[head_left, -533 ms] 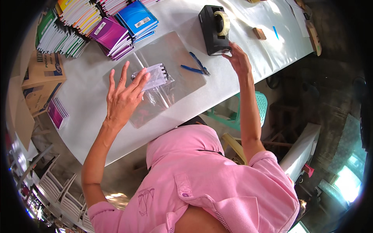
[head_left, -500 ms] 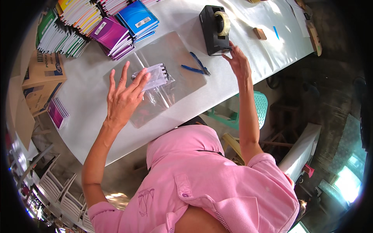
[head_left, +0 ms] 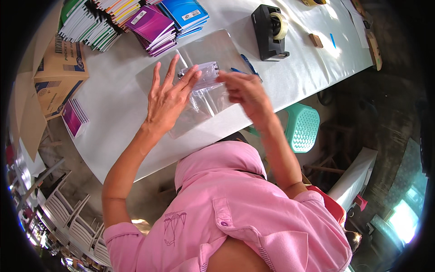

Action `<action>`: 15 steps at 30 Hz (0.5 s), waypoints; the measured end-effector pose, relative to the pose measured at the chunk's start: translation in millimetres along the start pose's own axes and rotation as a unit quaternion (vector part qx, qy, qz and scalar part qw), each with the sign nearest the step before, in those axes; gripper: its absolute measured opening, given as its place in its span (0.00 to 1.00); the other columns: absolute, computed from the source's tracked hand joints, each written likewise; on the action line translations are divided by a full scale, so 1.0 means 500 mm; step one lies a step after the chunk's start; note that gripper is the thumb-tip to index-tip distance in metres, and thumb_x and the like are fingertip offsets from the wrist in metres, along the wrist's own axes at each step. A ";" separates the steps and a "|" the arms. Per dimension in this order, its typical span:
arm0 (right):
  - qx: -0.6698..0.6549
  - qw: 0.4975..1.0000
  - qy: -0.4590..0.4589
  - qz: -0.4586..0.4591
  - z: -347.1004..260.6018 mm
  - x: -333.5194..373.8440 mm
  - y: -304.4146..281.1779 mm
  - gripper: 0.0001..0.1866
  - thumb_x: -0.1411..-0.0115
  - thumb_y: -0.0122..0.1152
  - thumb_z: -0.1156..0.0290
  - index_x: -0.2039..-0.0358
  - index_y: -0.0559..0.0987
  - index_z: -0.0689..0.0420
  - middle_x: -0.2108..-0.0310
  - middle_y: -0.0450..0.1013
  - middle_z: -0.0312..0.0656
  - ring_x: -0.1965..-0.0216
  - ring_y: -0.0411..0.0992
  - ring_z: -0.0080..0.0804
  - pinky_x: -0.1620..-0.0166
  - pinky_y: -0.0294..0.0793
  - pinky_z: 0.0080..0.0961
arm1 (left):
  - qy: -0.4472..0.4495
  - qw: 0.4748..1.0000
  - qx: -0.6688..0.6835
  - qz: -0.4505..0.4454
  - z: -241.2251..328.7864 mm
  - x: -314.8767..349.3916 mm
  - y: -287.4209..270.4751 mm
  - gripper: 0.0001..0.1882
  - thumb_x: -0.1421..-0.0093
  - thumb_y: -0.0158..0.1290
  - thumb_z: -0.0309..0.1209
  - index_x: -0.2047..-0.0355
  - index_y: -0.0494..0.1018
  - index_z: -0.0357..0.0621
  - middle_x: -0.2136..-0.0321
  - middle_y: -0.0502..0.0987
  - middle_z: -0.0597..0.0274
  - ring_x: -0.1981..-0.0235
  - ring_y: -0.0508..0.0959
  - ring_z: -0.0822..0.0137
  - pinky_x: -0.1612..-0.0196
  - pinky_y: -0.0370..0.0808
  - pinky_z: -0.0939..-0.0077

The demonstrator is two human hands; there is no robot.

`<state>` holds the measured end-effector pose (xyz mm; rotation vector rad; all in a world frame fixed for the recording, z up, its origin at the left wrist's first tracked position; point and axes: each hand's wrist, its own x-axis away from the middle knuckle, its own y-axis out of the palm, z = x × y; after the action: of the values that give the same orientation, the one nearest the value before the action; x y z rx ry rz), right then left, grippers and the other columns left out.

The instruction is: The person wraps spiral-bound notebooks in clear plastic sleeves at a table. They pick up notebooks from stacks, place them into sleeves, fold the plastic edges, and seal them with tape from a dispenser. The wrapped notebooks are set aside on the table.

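A glossy white table stood over a dim floor, its stacks of colourful spiral notebooks cut off above. On a clear plastic sheet lay a small plastic-wrapped whitish packet, partly hidden beneath the spread-fingered left hand. The blurred right hand, fingers curled at the packet's right end, whether pinching cannot be told, partly covered a blue-handled tool.

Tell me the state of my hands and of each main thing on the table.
Left hand: open, fingertips on the packet
Right hand: fingers bent, blurred, by the packet's right end
Packet: wrapped in clear plastic
Clear sheet: flat, under the packet
Tape dispenser: loaded with a roll
Blue tool: lying, handles apart, partly hidden
Notebooks: closed, stacked
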<state>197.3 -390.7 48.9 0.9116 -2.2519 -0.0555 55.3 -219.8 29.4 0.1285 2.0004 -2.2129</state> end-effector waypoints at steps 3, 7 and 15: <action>-0.012 0.999 0.008 0.038 0.057 -0.011 0.059 0.15 0.42 0.64 0.65 0.74 0.79 0.67 0.84 0.60 0.28 0.85 0.53 0.14 0.83 0.49 0.18 | 0.006 1.000 0.001 0.001 0.002 -0.002 0.005 0.30 0.48 0.58 0.29 0.42 0.70 0.55 0.39 0.65 0.77 0.34 0.56 0.52 0.34 0.50 0.42; -0.001 0.995 0.006 0.104 0.103 0.015 0.078 0.17 0.39 0.62 0.60 0.69 0.79 0.65 0.85 0.57 0.25 0.87 0.49 0.11 0.83 0.43 0.16 | -0.005 1.000 0.016 -0.005 0.002 0.010 0.011 0.32 0.49 0.60 0.29 0.41 0.68 0.56 0.38 0.64 0.76 0.34 0.56 0.50 0.35 0.52 0.42; 0.306 0.929 -0.137 0.159 0.192 -0.047 0.060 0.21 0.35 0.55 0.58 0.73 0.80 0.65 0.89 0.61 0.38 0.87 0.59 0.23 0.81 0.60 0.26 | -0.068 0.959 0.240 -0.134 -0.039 -0.082 0.042 0.29 0.41 0.55 0.41 0.40 0.66 0.52 0.35 0.59 0.59 0.35 0.57 0.43 0.36 0.53 0.44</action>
<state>132.0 -373.4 -29.3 0.8628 -2.7094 0.7473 98.4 -200.0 13.8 -0.2501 1.4453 -2.7535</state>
